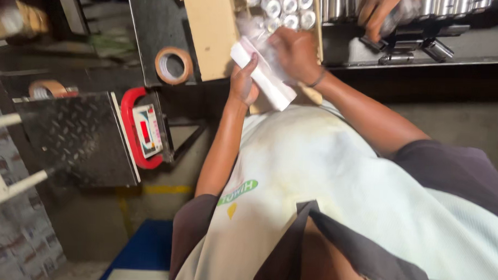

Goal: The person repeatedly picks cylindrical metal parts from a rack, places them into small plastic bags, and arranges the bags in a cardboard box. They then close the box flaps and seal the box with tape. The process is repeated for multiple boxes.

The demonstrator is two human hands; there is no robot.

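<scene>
Closest to the camera was the person's own chest, in a pale shirt with dark sleeves. Both arms reached up and away from it.

The left hand (243, 84) was curled around the lower side of a long white box (264, 75). It held the box tilted, with one end up near the thumb and the other end pointing down toward the shirt. The right hand (296, 54) lay on top of the box, with some crinkly clear plastic wrap (259, 32) under its fingers. Its fingers were bent, but I could not tell if they gripped the box or only the plastic.

Off to the left stood a weighing scale (75, 136) with a dark bumpy plate and a red-edged screen (144, 130). Above it lay a roll of brown tape (174, 65) on a dark tabletop.

Just past the hands was an open cardboard box (208, 31) full of shiny round metal pieces (281, 6). The white box hung over its near edge.

At the far top edge, another person's hand (375, 14) touched a row of metal tubes (447, 6).

The white box was held at a slant, so it could slip out and fall to the floor. The thin plastic could tear if pulled too hard. An elbow could also bump the cardboard box and spill the metal pieces.
</scene>
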